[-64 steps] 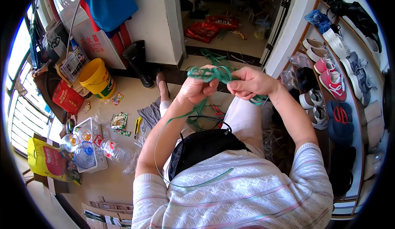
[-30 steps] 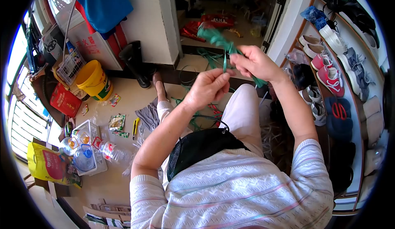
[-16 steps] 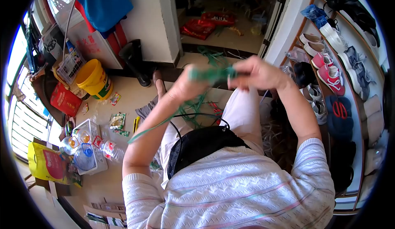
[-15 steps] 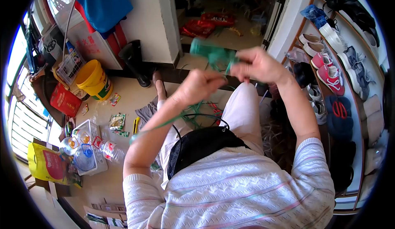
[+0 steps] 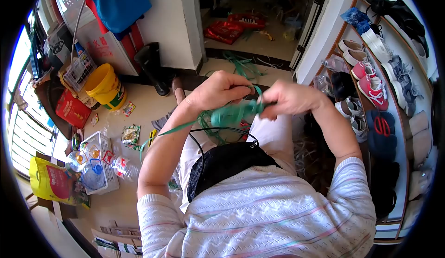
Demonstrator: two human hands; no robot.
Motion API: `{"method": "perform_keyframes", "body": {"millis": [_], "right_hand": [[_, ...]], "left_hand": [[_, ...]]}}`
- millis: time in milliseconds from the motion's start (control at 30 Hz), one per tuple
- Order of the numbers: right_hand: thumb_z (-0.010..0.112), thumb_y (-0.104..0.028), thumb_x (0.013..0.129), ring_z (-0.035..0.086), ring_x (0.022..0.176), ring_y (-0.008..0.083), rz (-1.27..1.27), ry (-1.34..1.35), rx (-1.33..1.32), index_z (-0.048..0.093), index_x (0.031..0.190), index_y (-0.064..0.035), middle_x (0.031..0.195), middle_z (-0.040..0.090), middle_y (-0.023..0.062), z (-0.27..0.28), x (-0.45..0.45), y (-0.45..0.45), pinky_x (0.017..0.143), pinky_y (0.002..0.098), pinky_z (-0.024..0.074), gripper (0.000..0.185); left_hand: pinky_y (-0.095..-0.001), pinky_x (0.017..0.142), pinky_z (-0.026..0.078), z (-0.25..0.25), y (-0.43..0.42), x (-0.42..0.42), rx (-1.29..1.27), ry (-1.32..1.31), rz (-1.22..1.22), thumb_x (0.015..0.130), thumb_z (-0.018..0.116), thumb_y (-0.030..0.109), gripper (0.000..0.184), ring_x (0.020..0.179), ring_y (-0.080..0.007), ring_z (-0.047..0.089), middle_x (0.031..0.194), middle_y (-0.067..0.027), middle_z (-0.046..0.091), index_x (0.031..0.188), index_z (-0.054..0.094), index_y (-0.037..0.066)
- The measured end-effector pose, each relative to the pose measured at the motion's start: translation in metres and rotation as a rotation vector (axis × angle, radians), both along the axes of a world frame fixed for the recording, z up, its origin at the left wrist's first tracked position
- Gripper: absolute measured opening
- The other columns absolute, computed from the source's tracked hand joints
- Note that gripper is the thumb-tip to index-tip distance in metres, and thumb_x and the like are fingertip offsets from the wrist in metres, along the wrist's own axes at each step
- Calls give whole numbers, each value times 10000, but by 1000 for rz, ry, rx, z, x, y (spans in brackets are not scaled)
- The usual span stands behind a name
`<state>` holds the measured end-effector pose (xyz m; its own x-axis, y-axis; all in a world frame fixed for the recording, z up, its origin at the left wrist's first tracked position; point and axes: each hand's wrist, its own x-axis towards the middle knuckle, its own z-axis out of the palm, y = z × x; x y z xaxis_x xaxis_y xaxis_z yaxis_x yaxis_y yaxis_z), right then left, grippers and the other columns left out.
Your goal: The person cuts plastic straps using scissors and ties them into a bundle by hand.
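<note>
A looped bundle of green strap hangs between my hands, blurred by motion. My right hand is closed round the bundle's right end. With thumb and fingers pinched, my left hand holds a length of the same green strap above the bundle. A loose tail of strap runs from there across my left forearm. More green strap lies tangled on the floor beyond my hands, and some lies between my legs.
A shoe rack stands at the right. To the left are a yellow bucket, a white basket with plastic bottles, a yellow bag and black boots. A black pouch rests on my lap. Red bags lie beyond the doorway.
The green bundle has swung from above my hands to below my left hand. My left hand has risen slightly. My right hand has moved a little lower and keeps its hold.
</note>
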<state>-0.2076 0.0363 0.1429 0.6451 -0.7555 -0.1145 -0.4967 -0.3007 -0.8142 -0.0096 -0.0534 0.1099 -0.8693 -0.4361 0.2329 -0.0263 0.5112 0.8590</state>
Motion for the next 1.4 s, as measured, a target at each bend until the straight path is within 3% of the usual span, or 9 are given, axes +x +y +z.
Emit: {"method": "perform_keyframes", "body": {"millis": [133,233,300,367,600,733,833,1100,1400], "right_hand": [[623,-163,834,532,517,68,-373,-184,-125,603,774,2,583,561,6,21,-18,-11,495,209,429,177],[595,-186,854,506,475,62,-597,-91,-241,554,712,-7,550,532,5,0,-25,-33,467,214,417,232],[573,-234,855,544,481,204,-683,197,-350,547,720,26,567,556,130,-17,-26,-42,501,316,442,294],[519,-259,855,564,767,399,-572,592,-576,528,761,15,752,597,204,-34,-30,-47,661,448,442,290],[492,-198,888,573,742,300,58,386,-204,550,942,-25,777,586,141,-35,-2,-16,668,363,443,190],[531,-204,890,498,625,64,-53,-112,144,587,910,-1,672,546,1,-5,-7,-9,597,218,418,211],[560,-165,876,534,579,85,-236,-270,66,605,864,7,651,573,21,-4,-18,-19,563,231,453,178],[611,-185,835,581,526,105,-695,36,-313,592,787,28,610,606,66,-18,-16,-33,477,257,451,219],[645,-169,770,579,542,273,-830,69,-595,490,796,2,630,585,147,-45,-20,-51,515,371,444,233]], "left_hand": [[-219,516,413,-9,21,-6,318,-103,-102,819,566,116,277,563,-61,485,632,20,525,1066,569,-9],[-225,490,392,-27,29,-22,65,-53,-82,826,530,99,265,534,-65,469,647,-24,547,1075,555,11],[-332,545,450,-32,27,-25,-382,-65,65,792,543,101,191,605,-212,562,688,-101,578,966,573,29],[-385,583,464,-31,28,-22,-701,-174,188,775,555,109,147,670,-296,585,725,-133,590,900,576,35],[-303,626,482,4,-2,-7,-579,63,156,785,623,135,116,679,-237,607,727,-98,622,841,656,39],[-259,540,434,-22,-13,-11,-101,189,146,832,597,162,201,588,-84,513,612,-31,566,956,642,10],[-247,485,394,-35,3,-16,325,100,132,830,587,137,220,537,-63,459,572,-6,492,1006,619,8],[-373,570,443,-47,25,-35,-392,-49,242,787,522,97,239,613,-330,565,665,-201,554,1000,581,5],[-396,623,470,-33,33,-31,-604,-76,300,781,546,113,153,697,-348,580,729,-166,593,904,611,48]]}}
